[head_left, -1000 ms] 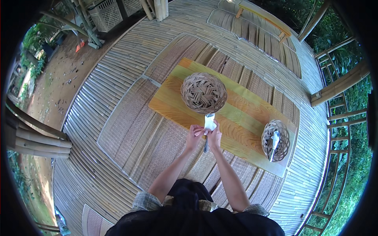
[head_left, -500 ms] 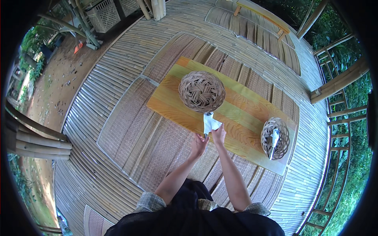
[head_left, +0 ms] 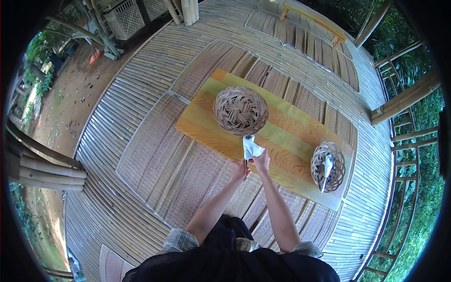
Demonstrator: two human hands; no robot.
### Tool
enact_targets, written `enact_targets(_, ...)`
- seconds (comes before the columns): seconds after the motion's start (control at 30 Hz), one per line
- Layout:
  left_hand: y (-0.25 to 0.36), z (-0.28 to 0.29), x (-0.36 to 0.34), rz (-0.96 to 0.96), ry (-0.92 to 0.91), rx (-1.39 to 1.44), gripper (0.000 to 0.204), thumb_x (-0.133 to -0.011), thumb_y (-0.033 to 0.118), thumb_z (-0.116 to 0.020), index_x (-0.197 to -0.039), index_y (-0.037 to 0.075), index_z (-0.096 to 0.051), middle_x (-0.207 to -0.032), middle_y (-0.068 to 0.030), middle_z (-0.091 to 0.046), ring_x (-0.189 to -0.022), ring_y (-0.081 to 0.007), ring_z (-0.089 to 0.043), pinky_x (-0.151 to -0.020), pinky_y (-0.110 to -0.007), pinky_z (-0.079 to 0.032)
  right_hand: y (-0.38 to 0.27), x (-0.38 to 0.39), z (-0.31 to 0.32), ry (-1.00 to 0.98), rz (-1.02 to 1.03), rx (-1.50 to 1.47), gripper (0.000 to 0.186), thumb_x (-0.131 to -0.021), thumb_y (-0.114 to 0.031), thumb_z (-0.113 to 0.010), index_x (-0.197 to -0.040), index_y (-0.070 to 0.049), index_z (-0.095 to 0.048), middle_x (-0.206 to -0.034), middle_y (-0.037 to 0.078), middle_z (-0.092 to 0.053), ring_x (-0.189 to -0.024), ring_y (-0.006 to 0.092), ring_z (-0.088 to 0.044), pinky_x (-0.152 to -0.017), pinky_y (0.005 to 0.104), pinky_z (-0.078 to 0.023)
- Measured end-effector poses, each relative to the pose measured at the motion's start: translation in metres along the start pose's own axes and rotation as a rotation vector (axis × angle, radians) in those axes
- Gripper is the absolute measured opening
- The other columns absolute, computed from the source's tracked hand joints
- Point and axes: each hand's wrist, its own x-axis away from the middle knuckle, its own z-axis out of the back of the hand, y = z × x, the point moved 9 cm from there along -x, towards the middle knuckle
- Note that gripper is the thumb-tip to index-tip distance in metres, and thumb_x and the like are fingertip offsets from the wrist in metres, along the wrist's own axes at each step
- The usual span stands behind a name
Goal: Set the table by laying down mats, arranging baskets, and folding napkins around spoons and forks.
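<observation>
A white napkin [head_left: 252, 148] is wrapped around a piece of cutlery, whose dark tip [head_left: 249, 137] pokes out at the far end by the basket. My right hand [head_left: 261, 161] pinches the napkin's right corner. Just below it, my left hand [head_left: 238, 171] closes around the lower end of the cutlery. A small red spot shows beside the left fingers; what it is I cannot make out. Beyond my hands a round woven basket [head_left: 240, 110] sits on the wooden table [head_left: 287, 162]. Another woven basket [head_left: 315, 164] stands at the table's right end, with a napkin-wrapped bundle [head_left: 327, 167] in it.
Woven mats [head_left: 155, 155] lie around the low table on a bamboo slat floor [head_left: 117, 103]. Bamboo railing [head_left: 405, 162] and posts run along the right. At the back stands a low yellow bench [head_left: 314, 19]; a bamboo structure [head_left: 47, 169] juts in at left.
My left hand has turned and slid slightly down along the cutlery, and the red spot has come into sight by its fingers. My right hand keeps its pinch on the napkin.
</observation>
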Motion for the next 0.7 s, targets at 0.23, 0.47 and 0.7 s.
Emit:
enact_targets(0.23, 0.001, 0.001, -0.002, 0.051, -0.038, -0.029, 0.031, -0.082, 0.030, -0.045, -0.070, 0.002, -0.043, -0.053, -0.0078, -0.048, -0.038, -0.0134, -0.046, -0.032, -0.025, -0.038, 0.010, -0.003, -0.002, -0.064, -0.094, -0.077, 0.052, -0.058, 0.000, -0.058, -0.106, 0.003, -0.037, -0.082, 0.017, -0.056, -0.058, 0.0198, -0.060, -0.047, 0.0275, -0.051)
enact_targets(0.47, 0.004, 0.007, -0.004, 0.072, 0.024, -0.039, 0.032, -0.081, 0.034, -0.046, -0.079, 0.002, -0.054, -0.056, -0.0097, -0.051, -0.043, -0.0148, -0.053, -0.035, -0.025, -0.041, -0.004, 0.007, -0.006, -0.106, -0.166, -0.190, 0.051, -0.058, 0.001, -0.058, -0.105, 0.004, -0.037, -0.082, 0.017, -0.056, -0.059, 0.0204, -0.060, -0.045, 0.0275, -0.051)
enact_targets(0.7, 0.025, 0.001, 0.008, -0.117, 0.036, -0.218, 0.028, -0.080, 0.032, -0.048, -0.085, 0.004, -0.053, -0.055, -0.0070, -0.050, -0.044, -0.0129, -0.053, -0.039, -0.022, -0.043, 0.013, 0.011, 0.002, -0.131, -0.341, -0.276, 0.042, -0.061, -0.001, -0.059, -0.098, 0.001, -0.040, -0.084, 0.017, -0.054, -0.069, 0.0199, -0.059, -0.052, 0.0306, -0.050)
